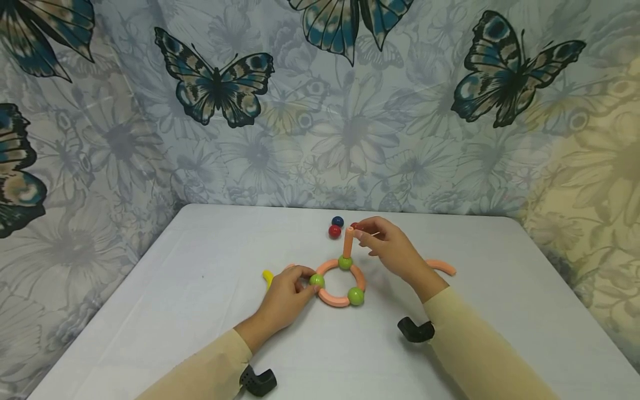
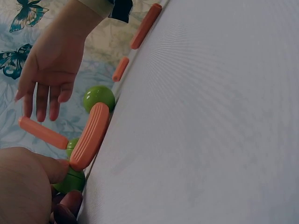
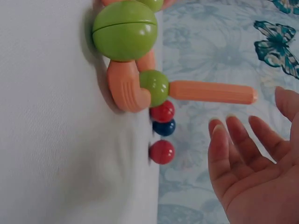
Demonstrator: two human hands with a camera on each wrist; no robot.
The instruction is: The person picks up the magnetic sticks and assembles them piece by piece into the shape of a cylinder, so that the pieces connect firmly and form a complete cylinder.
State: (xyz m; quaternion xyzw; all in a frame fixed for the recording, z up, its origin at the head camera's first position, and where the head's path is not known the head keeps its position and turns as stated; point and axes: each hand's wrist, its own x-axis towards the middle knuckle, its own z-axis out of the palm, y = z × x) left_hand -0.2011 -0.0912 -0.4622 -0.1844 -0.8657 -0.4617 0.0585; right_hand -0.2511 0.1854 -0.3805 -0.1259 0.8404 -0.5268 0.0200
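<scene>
A ring of curved orange rods point(image 1: 333, 300) joined by green balls point(image 1: 356, 296) lies on the table. From its far green ball point(image 1: 345, 263) a straight orange rod point(image 1: 348, 243) stands upright. My left hand point(image 1: 282, 300) pinches the green ball point(image 2: 71, 181) at the ring's left between thumb and fingers. Close by the upright rod's top is my right hand point(image 1: 392, 250). In the right wrist view, that hand's relaxed, parted fingers point(image 3: 240, 140) hold nothing, and a small gap separates them from the rod.
Behind the ring are a blue ball point(image 1: 337, 221) and red balls point(image 1: 334, 231), one partly behind my right hand. A curved orange rod point(image 1: 442, 266) lies to the right, partly hidden by my right forearm. A yellow piece point(image 1: 268, 278) lies left, beside my left hand.
</scene>
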